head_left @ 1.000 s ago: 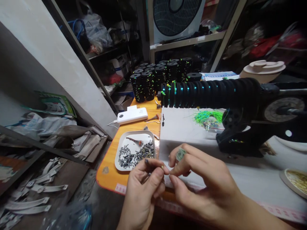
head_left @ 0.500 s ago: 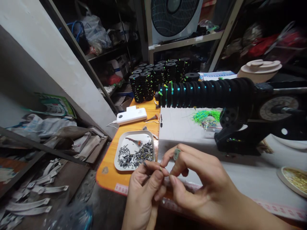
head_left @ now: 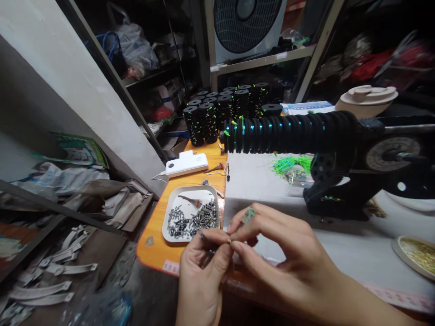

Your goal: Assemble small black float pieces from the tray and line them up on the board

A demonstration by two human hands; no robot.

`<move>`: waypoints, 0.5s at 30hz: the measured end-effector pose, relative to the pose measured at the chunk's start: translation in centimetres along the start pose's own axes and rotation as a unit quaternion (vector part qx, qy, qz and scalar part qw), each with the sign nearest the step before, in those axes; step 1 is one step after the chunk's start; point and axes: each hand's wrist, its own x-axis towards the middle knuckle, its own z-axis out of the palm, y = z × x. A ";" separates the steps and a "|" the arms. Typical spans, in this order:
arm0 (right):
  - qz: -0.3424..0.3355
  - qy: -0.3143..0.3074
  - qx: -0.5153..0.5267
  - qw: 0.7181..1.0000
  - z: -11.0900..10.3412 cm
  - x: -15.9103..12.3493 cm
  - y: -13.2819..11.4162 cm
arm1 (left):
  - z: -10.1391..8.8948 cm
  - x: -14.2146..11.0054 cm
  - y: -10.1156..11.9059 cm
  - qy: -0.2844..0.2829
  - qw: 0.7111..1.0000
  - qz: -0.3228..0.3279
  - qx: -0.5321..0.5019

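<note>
Piece point(head_left: 230, 241) in left hand point(head_left: 204, 265) near edge of tray point(head_left: 171, 199)

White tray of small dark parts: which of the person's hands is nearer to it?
The left. The left hand is just below the near right corner of the white tray in the picture; the right hand is farther off to the right, beyond the left.
</note>
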 end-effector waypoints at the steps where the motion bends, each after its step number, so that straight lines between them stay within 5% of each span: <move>1: -0.011 -0.004 -0.005 1.000 -0.1 0.1 0.1 | -0.1 0.0 -0.1 0.008 0.998 0.053 0.034; 4: -0.043 -0.004 -0.013 0.999 -0.4 0.2 0.3 | -0.2 -0.1 -0.3 0.010 0.967 0.215 0.136; 6: -0.038 -0.003 -0.014 0.999 -0.5 0.3 0.2 | -0.2 -0.1 -0.5 0.017 0.952 0.260 0.159; 10: -0.003 -0.011 -0.004 1.000 -0.3 0.3 -0.1 | -0.4 0.0 -0.9 0.018 0.965 0.232 0.120; 15: 0.000 -0.036 -0.004 0.999 -0.1 0.6 -0.1 | -0.6 0.4 -0.5 -0.080 0.977 0.196 0.006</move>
